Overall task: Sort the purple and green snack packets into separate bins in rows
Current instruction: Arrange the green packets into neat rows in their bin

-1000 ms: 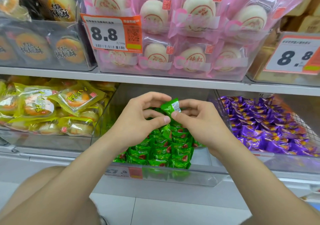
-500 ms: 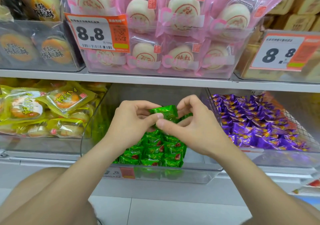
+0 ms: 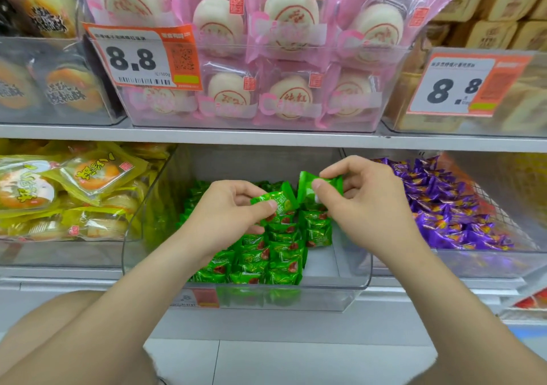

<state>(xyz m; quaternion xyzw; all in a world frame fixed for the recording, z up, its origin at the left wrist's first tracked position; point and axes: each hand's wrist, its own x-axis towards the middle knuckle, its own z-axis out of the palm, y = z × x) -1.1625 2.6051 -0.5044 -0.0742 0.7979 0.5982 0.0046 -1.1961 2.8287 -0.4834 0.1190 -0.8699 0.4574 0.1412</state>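
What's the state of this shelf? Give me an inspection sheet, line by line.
Surface: lower shelf carrying clear bins.
Job's things: rowed green packets in the middle bin; purple packets in the right bin.
Clutter: yellow pastry packs at left; pink bun packs and price tag above.
Grippers: left hand pinches a green packet; right hand pinches a second green packet.
Cables: nothing seen.
Surroundings: tiled floor below.

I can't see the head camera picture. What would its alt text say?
The left hand pinches a green snack packet and the right hand pinches a second green packet above a clear bin on a shop shelf. Rows of green packets lie in the bin; purple packets fill the neighbouring bin on the right.
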